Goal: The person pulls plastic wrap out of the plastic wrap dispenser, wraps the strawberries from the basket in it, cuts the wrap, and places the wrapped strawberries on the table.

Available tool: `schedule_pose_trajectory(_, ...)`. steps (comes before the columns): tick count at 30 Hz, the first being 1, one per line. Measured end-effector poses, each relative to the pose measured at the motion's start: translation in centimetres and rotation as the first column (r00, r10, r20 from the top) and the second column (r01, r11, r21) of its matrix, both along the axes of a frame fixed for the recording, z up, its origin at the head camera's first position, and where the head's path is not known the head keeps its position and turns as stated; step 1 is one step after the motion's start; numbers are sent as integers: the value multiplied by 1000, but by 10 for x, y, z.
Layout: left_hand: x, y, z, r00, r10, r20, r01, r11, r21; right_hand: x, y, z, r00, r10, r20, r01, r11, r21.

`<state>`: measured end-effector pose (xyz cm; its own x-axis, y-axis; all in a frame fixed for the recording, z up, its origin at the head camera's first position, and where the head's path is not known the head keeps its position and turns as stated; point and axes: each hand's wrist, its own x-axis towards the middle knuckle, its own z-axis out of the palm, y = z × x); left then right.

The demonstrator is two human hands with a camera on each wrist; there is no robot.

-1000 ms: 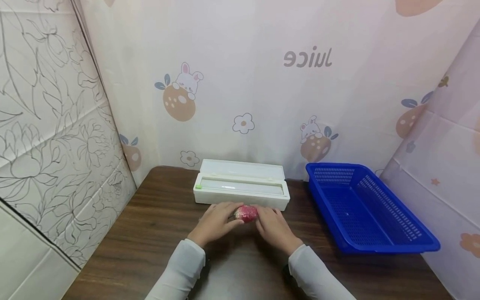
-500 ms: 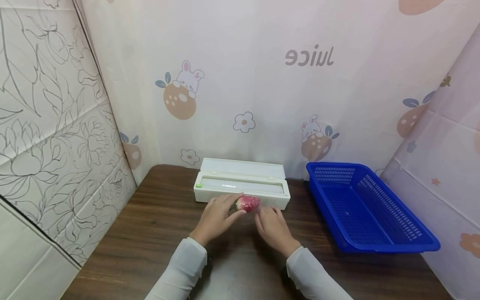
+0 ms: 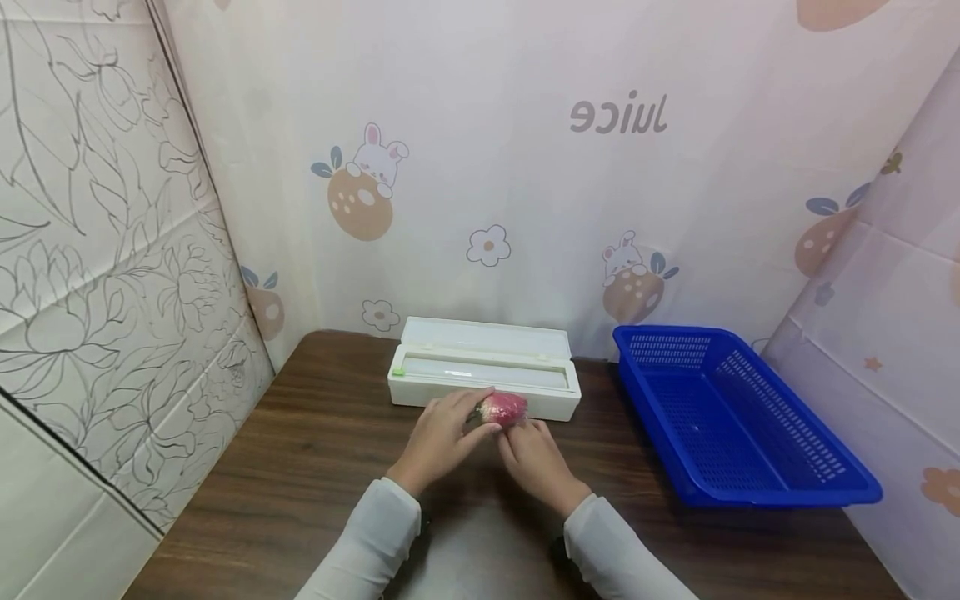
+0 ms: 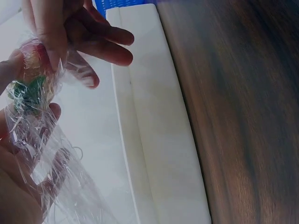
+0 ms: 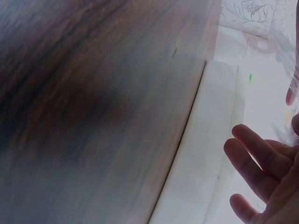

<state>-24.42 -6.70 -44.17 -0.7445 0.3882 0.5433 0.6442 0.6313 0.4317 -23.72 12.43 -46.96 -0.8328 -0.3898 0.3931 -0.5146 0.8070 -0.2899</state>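
A red and cream strawberry [image 3: 504, 409] with green leaves [image 4: 29, 91] is wrapped in clear cling film [image 4: 70, 186]. My left hand [image 3: 441, 440] grips it at the leafy end, thumb on one side and fingers on the other. Loose film trails past the leaves across the left palm. My right hand [image 3: 536, 462] is at the red tip, its thumb and forefinger pinching the film there. The other fingers [image 5: 254, 161] of that hand spread away from the fruit. Both hands are raised in front of the white cling film box [image 3: 487, 375].
The box stands at the back of the brown wooden table [image 3: 300, 467], its lid [image 3: 483, 336] raised, a roll inside and a green slider [image 3: 398, 372] on its left end. At the right is a blue perforated basket [image 3: 750, 500]. Patterned curtains surround the table.
The strawberry has moved up and slightly right with my left hand. My right hand came away from its tip, then shifted left and under it.
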Motion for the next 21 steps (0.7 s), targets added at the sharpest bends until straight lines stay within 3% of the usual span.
schedule_pose_trajectory(9,0,3,-2,999,-30,-21,32,997,75,0,-8,0,998,43,44,-41,998,-51)
schedule_pose_trajectory(16,-1,6,-3,996,-78,50,72,991,110,1,-10,1,995,100,-11,-100,995,21)
schedule_pose_trajectory(21,0,7,-3,990,-135,40,128,981,143,2,-9,0,992,124,13,-124,992,27)
